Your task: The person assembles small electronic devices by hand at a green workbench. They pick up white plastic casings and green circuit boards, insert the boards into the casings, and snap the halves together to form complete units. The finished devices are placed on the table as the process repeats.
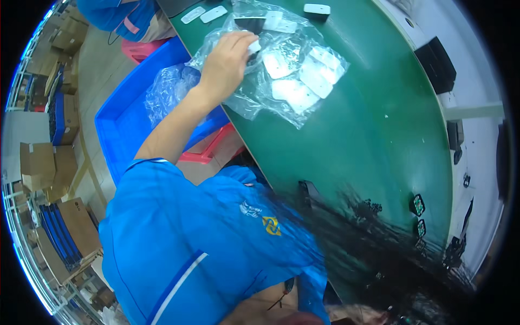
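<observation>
My left hand [226, 60] reaches over a clear plastic bag [295, 116] on the green table. Its fingers are curled round a small block [253, 47], white on top and dark below; part of it is hidden by the fingers. Several flat white rounded plates [295, 95] lie in or under the bag's film. Beyond my fingertips sits a dark piece [250, 24], partly under the plastic. My right hand does not show; long dark hair covers the lower right.
A blue bin [111, 127] holding crumpled clear plastic [172, 89] stands left of the green table [336, 146]. Loose white plates [214, 14] and a white-topped dark block [317, 12] lie at the far side. Small green circuit pieces [417, 205] lie right. Another person's blue sleeve [111, 13] shows.
</observation>
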A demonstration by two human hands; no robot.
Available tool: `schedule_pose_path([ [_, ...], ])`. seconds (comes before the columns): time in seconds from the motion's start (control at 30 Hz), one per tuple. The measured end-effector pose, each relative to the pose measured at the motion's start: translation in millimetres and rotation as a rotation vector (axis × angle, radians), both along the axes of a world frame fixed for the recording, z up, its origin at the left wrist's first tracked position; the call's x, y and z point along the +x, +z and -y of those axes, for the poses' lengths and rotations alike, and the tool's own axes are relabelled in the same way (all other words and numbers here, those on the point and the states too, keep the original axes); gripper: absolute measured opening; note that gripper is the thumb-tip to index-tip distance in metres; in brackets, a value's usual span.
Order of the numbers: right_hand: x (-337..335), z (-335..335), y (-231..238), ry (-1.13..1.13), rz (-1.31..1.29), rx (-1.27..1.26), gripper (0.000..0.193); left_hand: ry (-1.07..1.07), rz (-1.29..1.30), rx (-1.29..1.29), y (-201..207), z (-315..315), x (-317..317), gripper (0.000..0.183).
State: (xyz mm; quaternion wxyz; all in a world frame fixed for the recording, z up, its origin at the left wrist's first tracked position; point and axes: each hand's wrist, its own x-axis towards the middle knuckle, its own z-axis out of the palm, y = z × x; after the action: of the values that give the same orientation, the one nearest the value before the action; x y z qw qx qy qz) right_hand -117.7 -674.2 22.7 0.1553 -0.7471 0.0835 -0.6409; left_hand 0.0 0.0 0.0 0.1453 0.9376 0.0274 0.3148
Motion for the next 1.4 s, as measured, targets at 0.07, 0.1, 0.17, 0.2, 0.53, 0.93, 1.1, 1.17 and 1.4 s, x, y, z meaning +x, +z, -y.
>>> schedule_pose_path([
  [0.07, 47.1, -117.9, 32.8, 0.054, -0.099, 0.103, 0.021, -0.036, -0.095, 0.106, -8.3, -23.2, -1.1, 0.052],
  [0.1, 63.5, -126.5, 27.5, 0.221, -0.178, 0.084, 0.02, -0.068, -0.139, 0.156, -10.9, -30.0, 1.1, 0.055],
  [0.17, 98.9, -171.0, 27.9, 0.483, -0.284, 0.075, 0.014, -0.122, -0.255, 0.162, -16.1, -40.8, 9.7, 0.065],
  [0.2, 112.9, -201.4, 32.0, 0.549, -0.324, 0.076, 0.012, -0.146, -0.284, 0.158, -16.4, -44.0, 15.4, 0.065],
  [0.53, 209.9, -423.6, 20.6, 1.436, -0.756, -0.194, 0.03, -0.163, -0.297, 0.225, -6.4, -53.8, 27.5, 0.053],
  [0.93, 283.5, -640.6, -10.8, 1.414, -1.13, -0.549, 0.033, -0.161, -0.098, -0.052, -40.1, -42.9, 6.8, 0.061],
  [1.1, 302.1, -635.1, -33.1, 1.581, -1.17, -0.309, 0.026, -0.217, -0.033, -0.509, -41.4, -47.6, 8.3, 0.048],
  [1.17, 303.6, -630.7, -25.7, 1.64, -1.332, -0.069, 0.024, -0.155, 0.053, -0.905, -47.1, -49.8, 9.8, 0.04],
  [1.4, 307.7, -630.3, -34.4, 1.511, -1.154, 0.176, 0.022, 0.005, 0.322, -1.349, -34.8, -66.3, 35.7, 0.03],
])
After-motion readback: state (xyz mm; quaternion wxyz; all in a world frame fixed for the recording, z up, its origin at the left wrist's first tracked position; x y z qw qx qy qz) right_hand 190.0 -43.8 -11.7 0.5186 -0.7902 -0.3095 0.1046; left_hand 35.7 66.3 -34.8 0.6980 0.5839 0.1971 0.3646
